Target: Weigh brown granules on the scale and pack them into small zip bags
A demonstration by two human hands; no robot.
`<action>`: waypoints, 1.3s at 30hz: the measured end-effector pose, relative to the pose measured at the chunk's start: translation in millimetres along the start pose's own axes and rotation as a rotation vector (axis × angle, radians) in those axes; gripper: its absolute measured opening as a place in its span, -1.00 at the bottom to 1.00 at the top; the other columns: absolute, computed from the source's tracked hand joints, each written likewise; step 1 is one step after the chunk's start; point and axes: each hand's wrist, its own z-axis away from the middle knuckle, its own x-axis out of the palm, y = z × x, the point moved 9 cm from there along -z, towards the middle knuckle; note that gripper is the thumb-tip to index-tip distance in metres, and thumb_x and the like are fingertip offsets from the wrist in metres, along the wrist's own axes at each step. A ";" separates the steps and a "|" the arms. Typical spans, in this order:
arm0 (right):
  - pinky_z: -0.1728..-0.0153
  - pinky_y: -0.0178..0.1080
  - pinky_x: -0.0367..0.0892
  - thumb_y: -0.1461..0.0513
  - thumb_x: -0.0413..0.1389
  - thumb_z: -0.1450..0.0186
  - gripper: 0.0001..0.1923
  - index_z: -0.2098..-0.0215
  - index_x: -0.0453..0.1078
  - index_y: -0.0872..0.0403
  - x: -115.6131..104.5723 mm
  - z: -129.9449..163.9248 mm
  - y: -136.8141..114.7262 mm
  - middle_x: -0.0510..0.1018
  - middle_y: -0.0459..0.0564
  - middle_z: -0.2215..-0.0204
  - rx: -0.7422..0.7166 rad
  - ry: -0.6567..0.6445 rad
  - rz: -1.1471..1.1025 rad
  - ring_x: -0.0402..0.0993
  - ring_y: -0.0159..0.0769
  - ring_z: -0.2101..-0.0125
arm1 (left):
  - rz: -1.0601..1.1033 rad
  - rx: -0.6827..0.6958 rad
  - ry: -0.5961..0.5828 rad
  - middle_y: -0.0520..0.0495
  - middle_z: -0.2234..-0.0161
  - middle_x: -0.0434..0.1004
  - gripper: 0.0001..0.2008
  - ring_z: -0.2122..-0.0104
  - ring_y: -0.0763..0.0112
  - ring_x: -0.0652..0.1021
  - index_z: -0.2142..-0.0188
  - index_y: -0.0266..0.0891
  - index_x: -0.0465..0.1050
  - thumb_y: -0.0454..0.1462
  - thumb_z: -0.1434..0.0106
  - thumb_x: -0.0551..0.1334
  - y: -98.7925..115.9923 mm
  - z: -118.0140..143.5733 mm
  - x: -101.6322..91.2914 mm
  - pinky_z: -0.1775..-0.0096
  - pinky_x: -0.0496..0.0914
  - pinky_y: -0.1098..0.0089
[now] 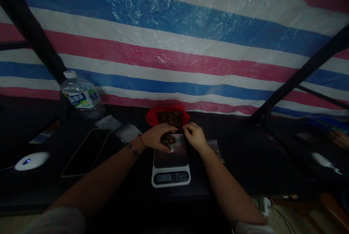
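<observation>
- Head view: the kitchen scale [170,163] is the landmark here, a pale frame with a dark plate, on the black table [234,165]; its display is lit, but the figures are too dim to read surely.
- The left hand [157,137] arches over the scale's plate, thumb and fingers apart around a small brown-and-clear thing [171,141]; whether it grips this, I cannot tell.
- The right hand [195,136] is just past the scale's far right corner, fingers bent and tips close together by the red bag's near edge; whether anything is pinched there, I cannot tell.
- The red bag [152,116], open and full of brown bits [172,117], sits just behind the scale.
- Left of the scale lie clear bags [127,132] and a phone [86,153]; right of it, partly behind the right forearm, a small filled packet [215,148].
- My judgement of the risks: a left palm or thumb resting on the plate would falsify the weight; a nudge could tip the small thing.
- A tug on the red bag's near edge could spill bits onto the scale, and the poor light makes strays and figures easy to miss.
</observation>
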 end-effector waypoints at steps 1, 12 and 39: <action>0.22 -0.28 0.35 0.23 -0.01 -0.33 -0.77 0.31 0.48 0.09 0.7 0.4 -1.6 0.53 0.02 0.39 -0.019 0.001 -0.030 0.45 -0.29 0.31 | 0.001 -0.033 0.059 -0.22 0.01 0.48 -0.35 0.03 0.14 0.48 -0.12 -0.24 0.29 0.02 -0.11 0.27 -8.5 2.1 -6.3 -0.01 0.34 0.20; -0.19 -0.07 0.12 0.09 -0.20 -0.44 -0.50 -0.18 0.27 0.19 42.9 7.3 9.7 0.36 0.17 -0.16 0.025 -0.345 0.077 0.23 -0.14 -0.18 | -0.514 -0.507 0.148 -0.18 0.30 0.58 -0.50 0.24 0.26 0.53 0.31 -0.28 0.52 -0.11 -0.41 -0.13 -70.5 16.2 -17.6 0.12 0.37 0.27; 0.14 -0.24 0.33 0.30 0.15 -0.19 -0.65 0.04 0.48 0.13 82.1 -65.9 1.1 0.53 0.20 0.06 0.041 -0.661 0.401 0.50 -0.11 0.16 | -0.382 -0.399 0.173 -0.17 0.30 0.55 -0.64 0.23 0.29 0.50 0.31 -0.30 0.49 -0.23 -0.38 -0.05 -64.7 9.6 -9.1 0.09 0.34 0.27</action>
